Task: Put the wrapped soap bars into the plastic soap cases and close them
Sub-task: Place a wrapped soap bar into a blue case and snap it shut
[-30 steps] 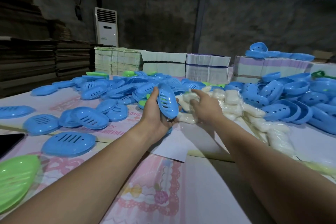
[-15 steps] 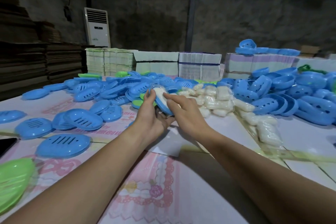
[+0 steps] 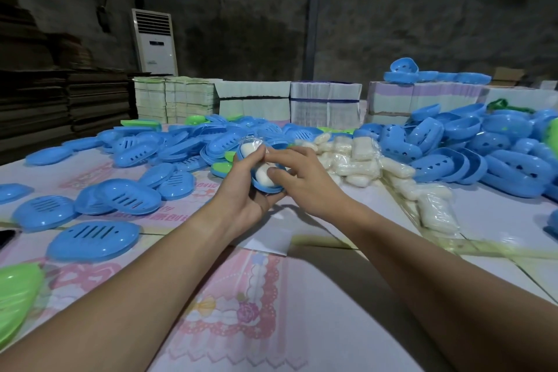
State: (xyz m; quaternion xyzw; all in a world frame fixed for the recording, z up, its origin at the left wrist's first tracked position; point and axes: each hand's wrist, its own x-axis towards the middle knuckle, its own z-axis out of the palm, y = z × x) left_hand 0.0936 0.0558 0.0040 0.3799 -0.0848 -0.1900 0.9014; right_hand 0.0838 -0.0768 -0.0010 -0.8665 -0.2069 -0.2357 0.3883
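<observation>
My left hand [image 3: 246, 193] grips a blue soap case half [image 3: 265, 187] from below, tilted toward me above the table. A wrapped white soap bar [image 3: 263, 176] lies inside it, with its clear wrapper sticking out at the top. My right hand [image 3: 305, 180] touches the bar with thumb and fingertips, pressing it into the case. A pile of wrapped soap bars [image 3: 356, 160] lies just right of my hands. Blue lids with slots [image 3: 93, 237] lie to the left, and deeper blue case bottoms [image 3: 483, 154] are heaped to the right.
Green case parts [image 3: 15, 293] sit at the near left edge. Stacks of flat printed cartons [image 3: 326, 104] line the back of the table [image 3: 229, 326]. More wrapped bars [image 3: 437, 211] trail toward the near right. A white air conditioner [image 3: 155, 41] stands by the wall.
My right hand picked a wrapped bar from the pile and brought it to the blue case in my left hand. The case turned so its hollow faces up, with the bar now in it.
</observation>
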